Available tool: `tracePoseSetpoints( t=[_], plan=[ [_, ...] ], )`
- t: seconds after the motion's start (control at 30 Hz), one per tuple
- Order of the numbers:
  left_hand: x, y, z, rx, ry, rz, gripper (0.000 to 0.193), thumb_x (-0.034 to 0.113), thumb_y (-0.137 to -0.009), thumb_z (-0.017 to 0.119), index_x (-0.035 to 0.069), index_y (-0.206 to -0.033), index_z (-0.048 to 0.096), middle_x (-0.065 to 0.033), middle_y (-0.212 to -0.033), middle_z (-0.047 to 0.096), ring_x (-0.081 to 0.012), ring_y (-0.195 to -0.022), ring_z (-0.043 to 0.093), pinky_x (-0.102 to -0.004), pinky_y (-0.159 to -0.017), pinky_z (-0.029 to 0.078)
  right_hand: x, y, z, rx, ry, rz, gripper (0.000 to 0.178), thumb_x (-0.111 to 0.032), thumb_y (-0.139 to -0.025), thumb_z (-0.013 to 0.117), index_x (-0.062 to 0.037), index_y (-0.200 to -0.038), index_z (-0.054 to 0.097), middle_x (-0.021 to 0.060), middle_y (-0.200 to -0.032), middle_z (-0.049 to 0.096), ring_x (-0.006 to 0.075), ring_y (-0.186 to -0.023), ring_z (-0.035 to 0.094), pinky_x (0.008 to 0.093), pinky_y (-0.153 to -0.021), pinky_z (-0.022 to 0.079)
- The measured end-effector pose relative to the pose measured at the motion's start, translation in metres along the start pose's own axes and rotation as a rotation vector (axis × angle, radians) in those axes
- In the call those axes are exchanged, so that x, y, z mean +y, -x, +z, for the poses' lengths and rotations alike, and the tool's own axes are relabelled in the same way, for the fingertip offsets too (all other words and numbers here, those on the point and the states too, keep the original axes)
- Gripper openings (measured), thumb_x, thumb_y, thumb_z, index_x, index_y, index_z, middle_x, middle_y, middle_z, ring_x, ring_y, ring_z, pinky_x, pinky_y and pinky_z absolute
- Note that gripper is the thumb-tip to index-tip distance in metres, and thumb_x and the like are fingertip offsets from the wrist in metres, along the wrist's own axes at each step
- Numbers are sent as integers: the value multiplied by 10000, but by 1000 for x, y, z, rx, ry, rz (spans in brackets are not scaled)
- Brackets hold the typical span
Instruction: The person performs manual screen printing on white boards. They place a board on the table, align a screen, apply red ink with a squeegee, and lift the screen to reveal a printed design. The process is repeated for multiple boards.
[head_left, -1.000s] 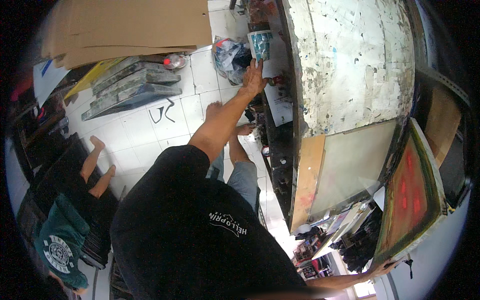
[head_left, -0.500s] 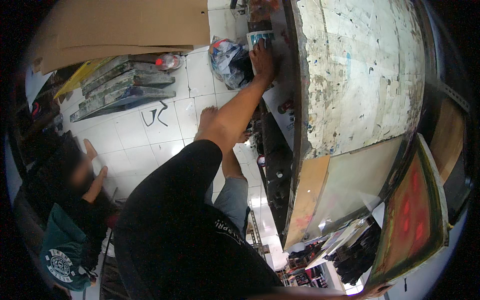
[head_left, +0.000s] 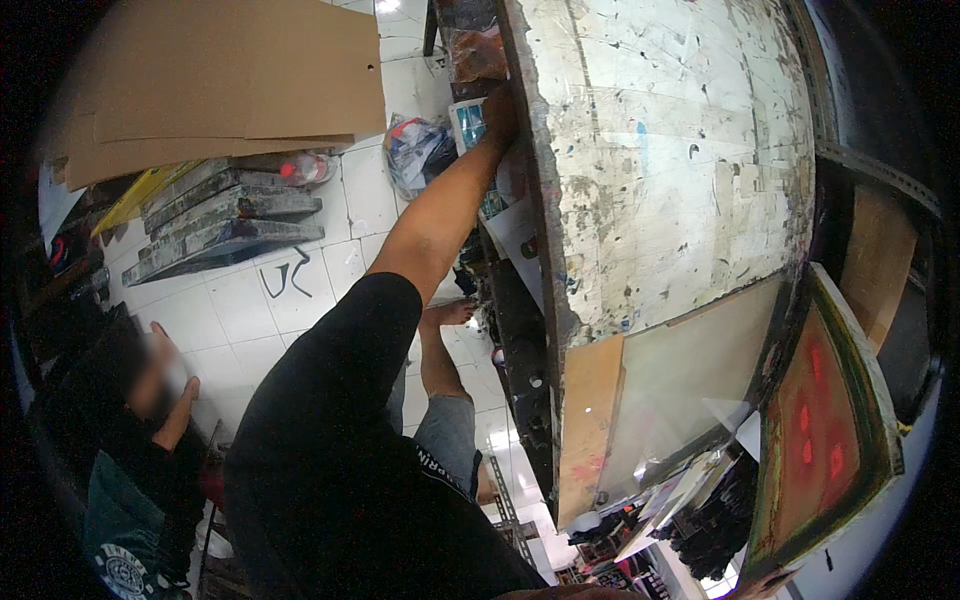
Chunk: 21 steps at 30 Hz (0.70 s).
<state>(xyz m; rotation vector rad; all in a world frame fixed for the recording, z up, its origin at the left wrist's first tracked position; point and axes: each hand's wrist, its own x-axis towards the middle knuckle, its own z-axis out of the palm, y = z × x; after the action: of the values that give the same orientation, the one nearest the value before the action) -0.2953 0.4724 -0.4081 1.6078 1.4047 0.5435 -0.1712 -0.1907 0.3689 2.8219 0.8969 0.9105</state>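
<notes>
Head view, looking down along the person's outstretched left arm. The left hand (head_left: 497, 108) reaches under the near edge of a paint-spattered worktable (head_left: 660, 150) and rests against a small pale-blue container (head_left: 468, 122) on the shelf just below that edge. Whether the fingers are curled round it or merely pressed to its side cannot be told — the table edge hides them. The container sits on the shelf, not lifted clear as far as the view shows, so the reach appears complete and any grasp or withdrawal is judged still to come.

The right hand (head_left: 770, 583) shows only as a sliver at the lower edge, near a red-stained printing frame (head_left: 815, 430); its fingers cannot be made out.

Also in view: 1 plastic bag (head_left: 415, 152) on the tiled floor beside the shelf, flat cardboard sheets (head_left: 230, 80), a stack of dark framed screens (head_left: 225, 215), and a second person seated on the floor (head_left: 130, 430) — well apart from the reaching arm.
</notes>
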Motion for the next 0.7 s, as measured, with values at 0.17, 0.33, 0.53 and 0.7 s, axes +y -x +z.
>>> tracePoseSetpoints(
  t=[0.17, 0.33, 0.53, 0.7],
  plan=[
    [18, 7, -30, 429, 291, 362, 227, 126, -933, 561, -14, -1098, 631, -201, -1000, 681, -322, -922, 652, -420, -749, 497, 3, -1, -1, -10, 6, 10, 600, -398, -1036, 523, 17, -1466, 466, 217, -1497, 477, 341, -1383, 447, 432, -1167, 312],
    [79, 79, -175, 559, 555, -126, 244, 195, -924, 727, 9, -832, 600, -31, -728, 604, -130, -680, 508, -331, -632, 459, 8, -1, 2, 2, -9, 21, 600, -401, -1038, 519, 16, -1465, 466, 218, -1497, 477, 341, -1382, 449, 434, -1168, 311],
    [185, 145, -303, 634, 704, 228, 179, 98, -980, 643, 21, -880, 516, -56, -766, 587, -136, -666, 530, -332, -611, 450, 12, 4, 4, 25, -43, 22, 599, -405, -1040, 514, 15, -1465, 467, 219, -1496, 477, 340, -1380, 450, 437, -1168, 310],
    [320, 210, -327, 526, 171, 887, 184, -39, -876, 623, 25, -1031, 698, -186, -899, 707, -361, -774, 686, -394, -679, 537, 7, 3, -2, 25, -78, -35, 576, -385, -1038, 520, 2, -1463, 478, 205, -1487, 493, 331, -1382, 446, 441, -1167, 305]
  ],
)
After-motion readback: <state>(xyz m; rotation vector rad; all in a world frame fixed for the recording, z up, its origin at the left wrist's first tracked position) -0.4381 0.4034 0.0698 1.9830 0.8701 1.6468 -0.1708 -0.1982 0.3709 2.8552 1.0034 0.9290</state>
